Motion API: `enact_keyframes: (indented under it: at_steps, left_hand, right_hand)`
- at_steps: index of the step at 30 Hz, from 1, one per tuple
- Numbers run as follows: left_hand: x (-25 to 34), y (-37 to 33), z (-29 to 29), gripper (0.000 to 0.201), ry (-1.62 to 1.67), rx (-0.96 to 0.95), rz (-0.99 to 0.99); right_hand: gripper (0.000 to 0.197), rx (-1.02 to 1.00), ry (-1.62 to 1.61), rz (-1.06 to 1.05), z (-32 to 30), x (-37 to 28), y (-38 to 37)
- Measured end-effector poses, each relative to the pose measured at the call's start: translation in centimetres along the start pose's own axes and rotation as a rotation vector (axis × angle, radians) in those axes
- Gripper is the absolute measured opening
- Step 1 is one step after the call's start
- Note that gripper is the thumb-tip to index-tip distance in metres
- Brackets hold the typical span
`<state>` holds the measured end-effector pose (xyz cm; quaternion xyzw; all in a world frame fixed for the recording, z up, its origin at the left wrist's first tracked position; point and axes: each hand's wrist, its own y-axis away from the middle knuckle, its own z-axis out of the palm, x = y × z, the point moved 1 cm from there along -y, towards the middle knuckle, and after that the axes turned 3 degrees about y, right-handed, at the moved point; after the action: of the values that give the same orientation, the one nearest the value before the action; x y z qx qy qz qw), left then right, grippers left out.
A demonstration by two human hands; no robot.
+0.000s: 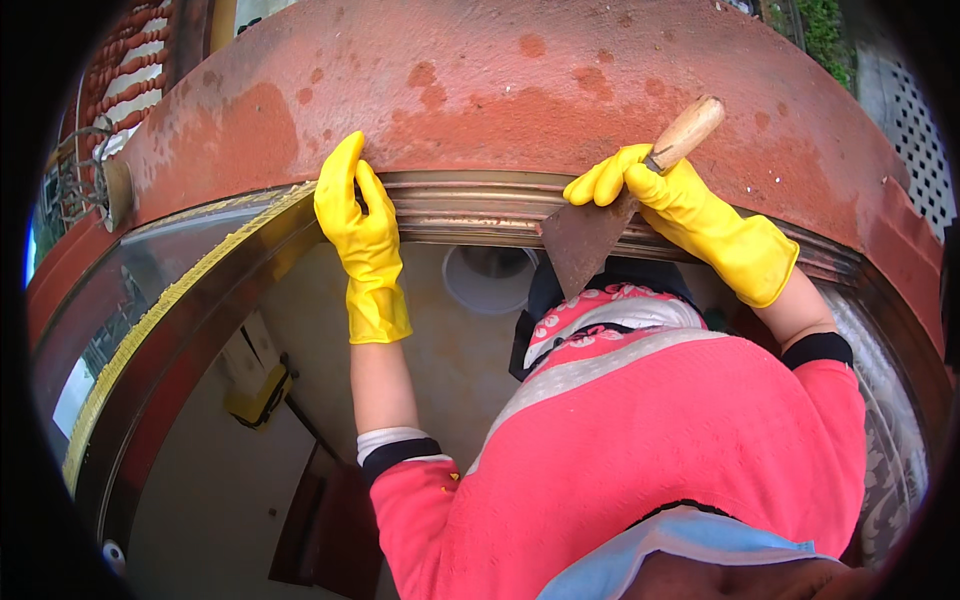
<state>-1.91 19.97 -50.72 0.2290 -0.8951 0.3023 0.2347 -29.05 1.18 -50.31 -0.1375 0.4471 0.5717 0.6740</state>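
Right hand (675, 205): scraper (612, 218) diagonal, blade (580, 250) down-left

Left hand (368, 222), in a yellow glove, is at 10 o'clock, fingers extended toward 12. Right hand (660, 190), likewise gloved, is at 2 o'clock, gripping a scraper (585, 238): wooden handle (690, 133) between 1 and 2, metal blade toward 7. Grooved metal track (470, 205) spans 12 o'clock, bordering a dark-spotted red ledge (500, 120). Yellow strip (180, 285) lines the window frame (190, 325) from 10 to 8.
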Motion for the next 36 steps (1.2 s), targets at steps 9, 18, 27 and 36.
enact_keyframes:
  at_steps: [9,18,27,36]
  left_hand:
    - [0.0,-0.4,0.4,0.025,-0.020,-0.019,-0.001]
    - [0.1,-0.5,0.4,0.024,-0.036,-0.018,-0.003]
    - [0.3,-0.4,0.1,0.025,-0.063,-0.016,0.012]
    - [0.0,-0.7,0.6,0.025,-0.059,0.001,0.057]
  right_hand:
    - [0.036,0.215,-0.240,0.219,4.7,0.7,-4.9]
    - [0.027,0.270,-0.394,0.094,4.0,2.3,-2.6]
    - [0.030,0.175,-0.378,0.160,0.2,1.1,-0.2]
    - [0.027,0.125,-0.277,0.084,5.6,1.1,-4.3]
